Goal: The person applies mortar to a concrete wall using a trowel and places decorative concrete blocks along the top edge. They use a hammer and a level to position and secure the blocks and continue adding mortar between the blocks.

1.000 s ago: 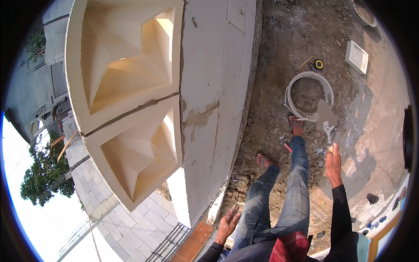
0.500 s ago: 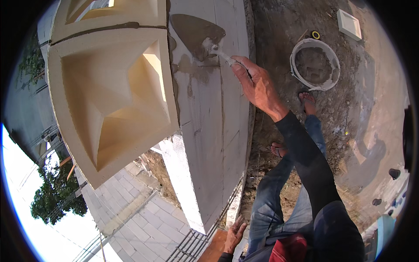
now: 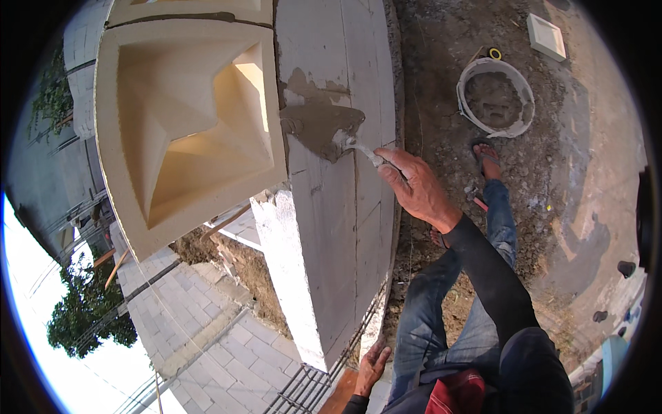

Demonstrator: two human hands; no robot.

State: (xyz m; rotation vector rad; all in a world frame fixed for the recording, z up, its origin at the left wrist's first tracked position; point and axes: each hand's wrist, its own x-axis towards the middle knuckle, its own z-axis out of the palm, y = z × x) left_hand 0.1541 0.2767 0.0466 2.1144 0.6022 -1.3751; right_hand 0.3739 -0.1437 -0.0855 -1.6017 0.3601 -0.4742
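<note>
Currently, a person's right grip [image 3: 422, 190] is closed around the handle of a mortar-coated trowel [image 3: 327, 134], whose blade lies against a pale grey block wall [image 3: 331, 241], its tip touching or almost touching the edge of a cream moulded block [image 3: 200, 103] with sloping recesses. Holding it by the handle presumably keeps the fingers clear of the wet-looking mortar [image 3: 303, 84], a dark patch of which shows on the wall just beyond the blade. The left grip [image 3: 373, 366] is released, with nothing visible in it, low down near the wall's end and some metal bars [image 3: 301, 388]; whether it rests on anything cannot be told. On the ground [image 3: 441, 41] to the right, a round tub [image 3: 527, 103] of grey mortar stands near the person's sandalled foot [image 3: 489, 157], probably so that the trowel can reach it easily. Beyond it lie a yellow and black ring-shaped item [image 3: 494, 53] and, further right, a white square frame [image 3: 547, 37], both perhaps set aside so the tub is easy to get at.
</note>
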